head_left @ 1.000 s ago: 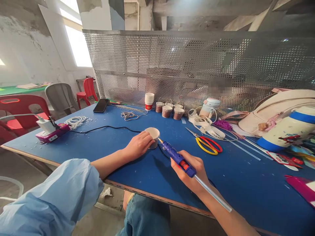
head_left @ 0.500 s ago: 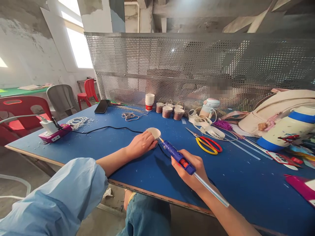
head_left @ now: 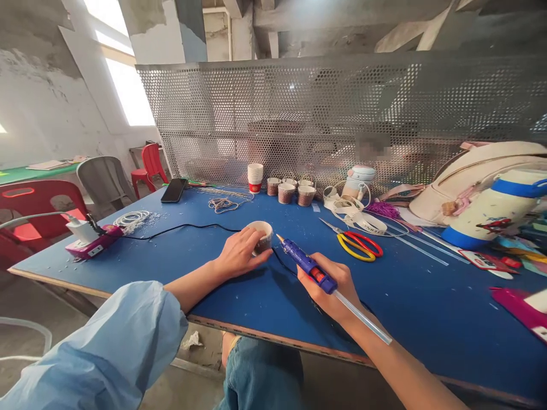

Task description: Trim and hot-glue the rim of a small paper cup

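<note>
A small paper cup (head_left: 264, 244), with a white inside and a brownish wrapped-looking outer wall, stands on the blue table in front of me. My left hand (head_left: 240, 254) has its fingers and thumb around the cup's left and near sides. In my right hand (head_left: 331, 285) is a blue glue gun (head_left: 304, 259), its tip pointing up and left, just to the right of the cup and apart from it. A long clear glue stick (head_left: 363, 318) sticks out of the gun's back end. A black cord shows beneath the gun.
Several wrapped cups (head_left: 286, 193) and a stack of paper cups (head_left: 255, 177) stand at the back. Scissors (head_left: 356, 246) lie to the right, near a white ribbon (head_left: 361, 219) and a bottle (head_left: 496, 210). On the left are a power strip (head_left: 94, 244), a phone (head_left: 174, 191) and coiled cord (head_left: 131, 220).
The glue gun's tip has come away from the cup's rim. The cup looks more upright, and my left thumb now extends along its near side.
</note>
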The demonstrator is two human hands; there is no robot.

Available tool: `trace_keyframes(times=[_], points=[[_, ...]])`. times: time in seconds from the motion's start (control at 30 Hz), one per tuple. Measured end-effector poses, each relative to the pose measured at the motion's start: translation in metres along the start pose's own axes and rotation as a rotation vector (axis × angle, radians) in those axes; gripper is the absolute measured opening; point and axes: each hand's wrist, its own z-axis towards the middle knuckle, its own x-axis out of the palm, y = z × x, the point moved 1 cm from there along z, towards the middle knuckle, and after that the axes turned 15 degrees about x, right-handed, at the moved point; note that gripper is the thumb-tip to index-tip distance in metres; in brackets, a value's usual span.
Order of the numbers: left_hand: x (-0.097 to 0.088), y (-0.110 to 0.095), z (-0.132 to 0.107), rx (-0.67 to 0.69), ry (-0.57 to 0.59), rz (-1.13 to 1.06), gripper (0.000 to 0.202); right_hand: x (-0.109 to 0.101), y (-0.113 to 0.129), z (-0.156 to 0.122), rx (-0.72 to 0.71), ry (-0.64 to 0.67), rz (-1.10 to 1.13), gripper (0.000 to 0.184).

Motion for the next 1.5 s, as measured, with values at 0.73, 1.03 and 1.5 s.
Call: trace_keyframes(times=[0.73, 1.03, 1.5], points=[[0.004, 0.004, 0.004, -0.207, -0.03, 0.094, 0.022, 0.004, -0.001, 0.0, 0.008, -0.025, -0.049, 0.01], [-0.01, 0.008, -0.008, -0.042, -0.025, -0.2, 0.027, 0.004, -0.004, 0.001, 0.03, -0.027, -0.074, 0.01], [-0.006, 0.015, -0.006, 0.121, -0.084, -0.216, 0.008, 0.004, -0.002, 0.001, 0.006, -0.007, -0.072, 0.01]])
